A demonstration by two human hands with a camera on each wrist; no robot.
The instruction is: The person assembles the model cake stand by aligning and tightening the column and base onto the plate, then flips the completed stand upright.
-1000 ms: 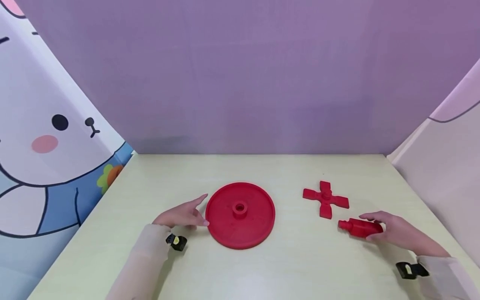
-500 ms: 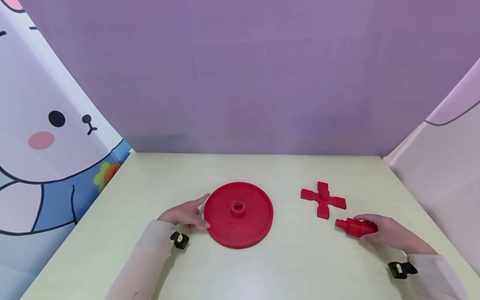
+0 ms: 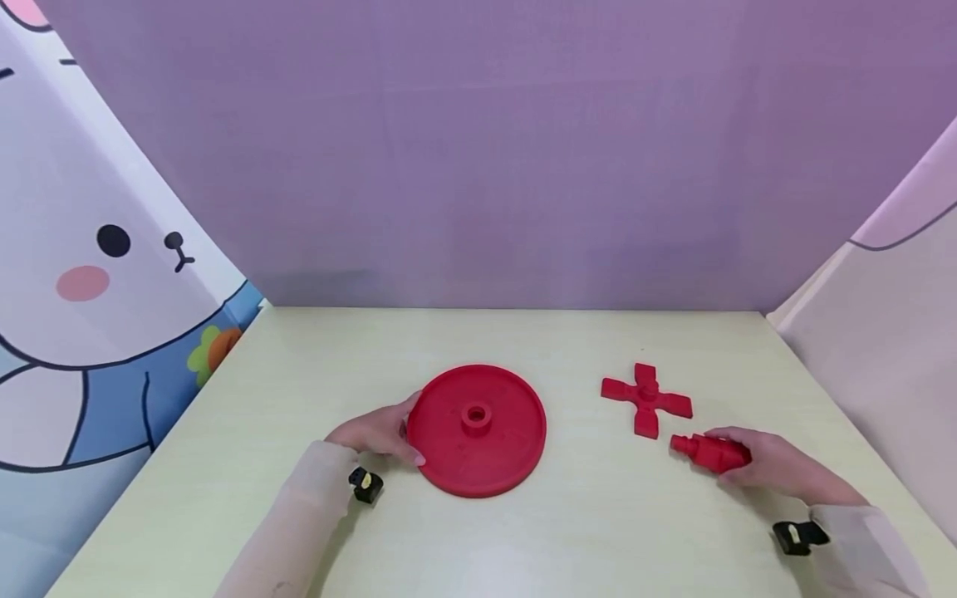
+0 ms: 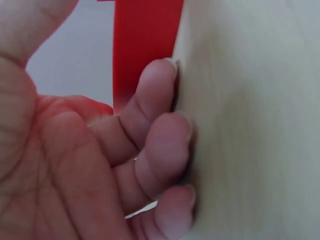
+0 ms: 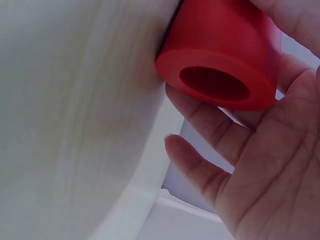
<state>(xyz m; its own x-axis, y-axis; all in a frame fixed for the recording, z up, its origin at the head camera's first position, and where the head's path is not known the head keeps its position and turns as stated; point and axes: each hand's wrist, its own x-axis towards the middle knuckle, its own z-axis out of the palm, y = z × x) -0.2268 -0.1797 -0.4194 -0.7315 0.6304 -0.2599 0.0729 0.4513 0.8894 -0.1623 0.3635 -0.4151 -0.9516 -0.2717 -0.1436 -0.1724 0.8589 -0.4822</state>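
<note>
A round red disc (image 3: 482, 469) with a raised rim and a hollow hub (image 3: 476, 419) at its centre lies on the table. My left hand (image 3: 384, 433) grips its left rim; in the left wrist view the bent fingers (image 4: 162, 147) touch the tabletop beside the red edge (image 4: 145, 45). To the right, my right hand (image 3: 781, 468) holds a red cylindrical piece (image 3: 710, 453) lying on its side, its stepped narrow end pointing left. The piece's hollow end (image 5: 215, 82) faces the camera in the right wrist view, with thumb and fingers around its body.
Between the disc and the cylindrical piece, farther back, lies a flat red cross-shaped piece (image 3: 647, 400) with a small central peg. The pale table (image 3: 568, 531) ends at a purple backdrop (image 3: 478, 166). A cartoon-printed panel (image 3: 112, 332) stands at left and a pale wall (image 3: 890, 349) at right.
My left hand has moved slightly right and closed its thumb and fingers onto the disc's rim. My right hand and its cylindrical piece have shifted slightly left, with a small camera movement.
</note>
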